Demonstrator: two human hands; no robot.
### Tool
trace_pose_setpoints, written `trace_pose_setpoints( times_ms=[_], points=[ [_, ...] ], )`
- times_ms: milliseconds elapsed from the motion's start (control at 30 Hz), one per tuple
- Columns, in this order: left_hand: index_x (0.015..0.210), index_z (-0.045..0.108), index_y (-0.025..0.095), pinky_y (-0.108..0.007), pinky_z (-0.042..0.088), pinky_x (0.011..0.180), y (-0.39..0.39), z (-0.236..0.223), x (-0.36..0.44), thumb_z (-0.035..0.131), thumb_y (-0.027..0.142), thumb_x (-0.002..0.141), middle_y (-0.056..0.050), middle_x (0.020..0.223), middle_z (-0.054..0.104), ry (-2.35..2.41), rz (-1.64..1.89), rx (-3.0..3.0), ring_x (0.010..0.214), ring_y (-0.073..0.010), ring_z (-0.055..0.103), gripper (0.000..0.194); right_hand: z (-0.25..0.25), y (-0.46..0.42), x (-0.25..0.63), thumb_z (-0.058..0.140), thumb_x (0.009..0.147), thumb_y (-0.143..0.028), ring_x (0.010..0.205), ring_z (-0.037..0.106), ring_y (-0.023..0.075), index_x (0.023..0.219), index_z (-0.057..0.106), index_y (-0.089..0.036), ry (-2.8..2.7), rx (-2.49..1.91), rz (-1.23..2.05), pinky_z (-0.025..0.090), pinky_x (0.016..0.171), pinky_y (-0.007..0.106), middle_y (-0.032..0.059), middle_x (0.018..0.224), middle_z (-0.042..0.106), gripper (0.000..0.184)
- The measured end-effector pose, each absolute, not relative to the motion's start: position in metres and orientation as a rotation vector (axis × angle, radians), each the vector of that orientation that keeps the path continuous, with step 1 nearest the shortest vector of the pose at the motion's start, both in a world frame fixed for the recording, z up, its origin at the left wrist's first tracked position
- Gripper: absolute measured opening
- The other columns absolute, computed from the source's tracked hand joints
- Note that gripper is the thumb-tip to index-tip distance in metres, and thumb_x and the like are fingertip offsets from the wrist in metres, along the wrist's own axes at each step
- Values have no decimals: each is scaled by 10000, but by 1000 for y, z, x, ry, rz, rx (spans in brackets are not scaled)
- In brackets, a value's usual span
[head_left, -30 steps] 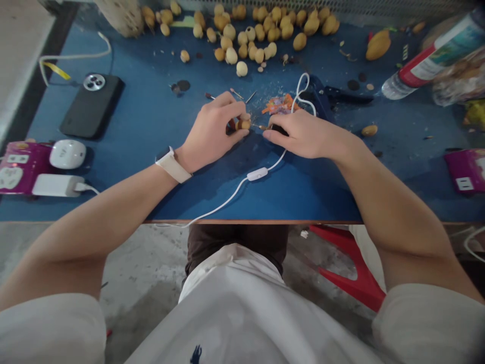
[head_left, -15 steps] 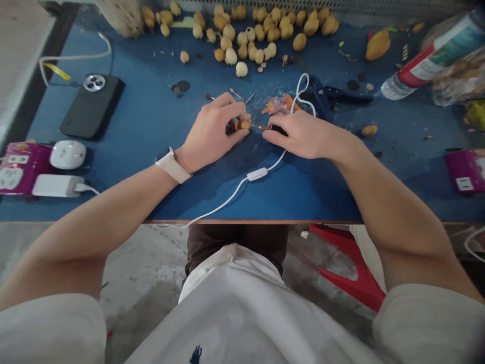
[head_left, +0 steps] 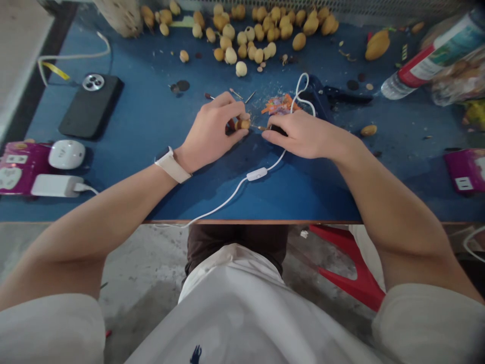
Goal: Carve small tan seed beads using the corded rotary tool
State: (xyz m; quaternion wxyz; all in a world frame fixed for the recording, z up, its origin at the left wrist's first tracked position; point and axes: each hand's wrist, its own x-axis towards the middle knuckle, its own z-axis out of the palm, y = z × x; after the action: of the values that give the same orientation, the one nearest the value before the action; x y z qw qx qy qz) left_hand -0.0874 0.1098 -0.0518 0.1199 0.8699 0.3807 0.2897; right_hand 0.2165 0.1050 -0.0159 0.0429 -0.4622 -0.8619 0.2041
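My left hand (head_left: 212, 129) is closed around a small yellow-brown carved nut-like piece (head_left: 243, 124), holding it between thumb and fingers. The rear of that piece is hidden in the grip. Facing it, my right hand (head_left: 306, 135) pinches a dark rotary tool (head_left: 279, 130) with a thin bit (head_left: 259, 128) pointing left at the piece. Whether the bit's tip touches it, I cannot tell. A white cord with an inline switch (head_left: 257, 174) runs by the right hand. Just beyond the hands lie several slim bits (head_left: 235, 93) and a pile of orange and purple scraps (head_left: 280, 104).
Several round tan nuts (head_left: 241, 69) line the back of the blue table (head_left: 212, 199). At left are a black phone (head_left: 91, 107), a white case (head_left: 67, 154) and a purple power strip (head_left: 17, 161). A red-labelled bottle (head_left: 417, 67) lies at right, near a dark-handled tool (head_left: 348, 95).
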Motion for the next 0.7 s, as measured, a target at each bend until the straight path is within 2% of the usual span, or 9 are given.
trace_pose_setpoints(
  times_ms=[133, 300, 567, 700],
  points=[
    [1222, 787, 328, -482, 707, 1032, 108, -50, -88, 806, 391, 1172, -88, 1394, 841, 1123, 829, 2523, 1066, -283, 824, 83, -16, 106, 218, 571, 1332, -665, 1006, 771, 349, 1198, 824, -231, -2636, -1395, 627, 553, 970, 483, 113, 1026, 810, 520],
    [1207, 802, 318, -451, 724, 1017, 109, -53, -88, 807, 329, 1115, -76, 1365, 843, 1110, 874, 2542, 1037, -260, 825, 93, -15, 106, 219, 561, 1322, -746, 1007, 766, 352, 1212, 822, -231, -2635, -1371, 646, 561, 979, 489, 116, 1006, 805, 588],
    [1187, 816, 353, -491, 742, 1024, 106, -45, -89, 789, 381, 1111, -90, 1365, 871, 1121, 844, 2498, 1068, -305, 833, 85, -15, 105, 217, 592, 1302, -745, 1006, 773, 366, 1192, 823, -256, -2617, -1424, 649, 571, 990, 502, 106, 992, 794, 551],
    [1194, 798, 345, -488, 730, 1026, 105, -42, -88, 779, 380, 1122, -68, 1371, 852, 1123, 804, 2505, 1047, -268, 796, 82, -14, 105, 216, 591, 1293, -769, 1023, 782, 379, 1219, 834, -258, -2611, -1421, 660, 581, 998, 512, 108, 988, 798, 570]
  ],
)
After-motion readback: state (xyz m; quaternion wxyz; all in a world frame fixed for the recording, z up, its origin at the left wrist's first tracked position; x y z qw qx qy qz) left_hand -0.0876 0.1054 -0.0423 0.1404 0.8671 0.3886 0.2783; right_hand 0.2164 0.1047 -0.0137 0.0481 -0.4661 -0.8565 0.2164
